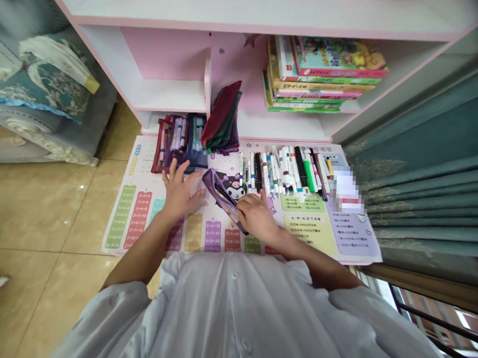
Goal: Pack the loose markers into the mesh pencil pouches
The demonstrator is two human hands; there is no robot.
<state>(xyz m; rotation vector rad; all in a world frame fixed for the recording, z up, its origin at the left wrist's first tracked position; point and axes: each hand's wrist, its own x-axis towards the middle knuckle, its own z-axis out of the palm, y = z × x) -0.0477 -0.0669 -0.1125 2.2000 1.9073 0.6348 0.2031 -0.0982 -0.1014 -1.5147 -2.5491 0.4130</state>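
My left grip [179, 189] is released, fingers spread and palm down on a colourful printed multiplication-chart mat [142, 222], just beside a purple fabric pencil pouch [221, 195]. My right grip [257, 216] is clenched on the pouch's lower end. The pouch lies slantwise between my hands, near the middle of the mat, with a dark pen [224, 194] showing in its open mouth. Just beyond it, a tight row of assorted marker pens [282, 173] lies along the mat's back edge. Toward the back-left corner sit dark mesh pouches filled with markers [181, 142], touching a stack of folded dark red and green pouches [221, 117].
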